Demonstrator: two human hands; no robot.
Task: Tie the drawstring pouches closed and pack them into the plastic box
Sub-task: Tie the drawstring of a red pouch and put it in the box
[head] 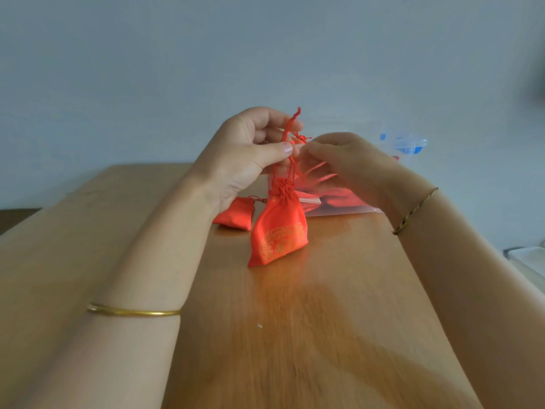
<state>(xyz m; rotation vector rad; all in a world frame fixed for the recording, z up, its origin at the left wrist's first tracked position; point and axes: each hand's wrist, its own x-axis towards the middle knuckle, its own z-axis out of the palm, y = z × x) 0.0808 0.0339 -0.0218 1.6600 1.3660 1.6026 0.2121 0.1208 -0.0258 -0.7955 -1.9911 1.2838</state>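
Two hands [247, 152] [345, 163] pinching drawstring [290, 128], one hanging pouch [278, 231]

The held pouch [278, 228] hangs above the table [295, 335], its lower corner close to the tabletop, under the left hand [247, 154] and right hand [345, 163] that pinch its drawstring [290, 128]. Just behind and left of it a second pouch [236, 215] lies on the table. Behind and right of it stands the plastic box [339, 199] with more pouches inside.
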